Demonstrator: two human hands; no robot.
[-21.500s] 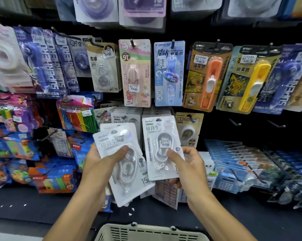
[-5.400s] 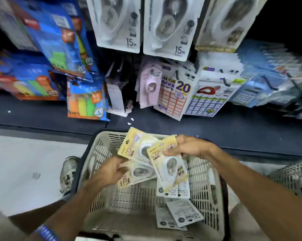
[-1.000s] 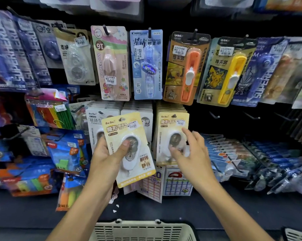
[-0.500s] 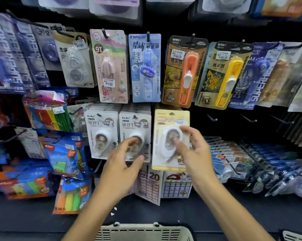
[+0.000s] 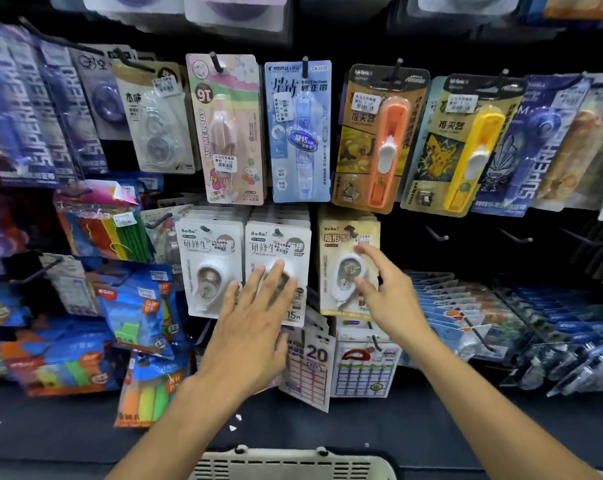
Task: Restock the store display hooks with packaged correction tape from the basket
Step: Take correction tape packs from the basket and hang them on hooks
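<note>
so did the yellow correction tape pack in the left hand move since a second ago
Yes. The left hand no longer holds it; it now hangs on the yellow correction tape pack stack, right of the white correction tape packs, with the right hand touching it.

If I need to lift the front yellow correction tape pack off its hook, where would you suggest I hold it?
Probably pinch the flat lower card of the yellow correction tape pack, below the bulging white blister, coming from the front and right where the right hand is. The pack hangs upright, so draw it straight outward along the hook.
</note>
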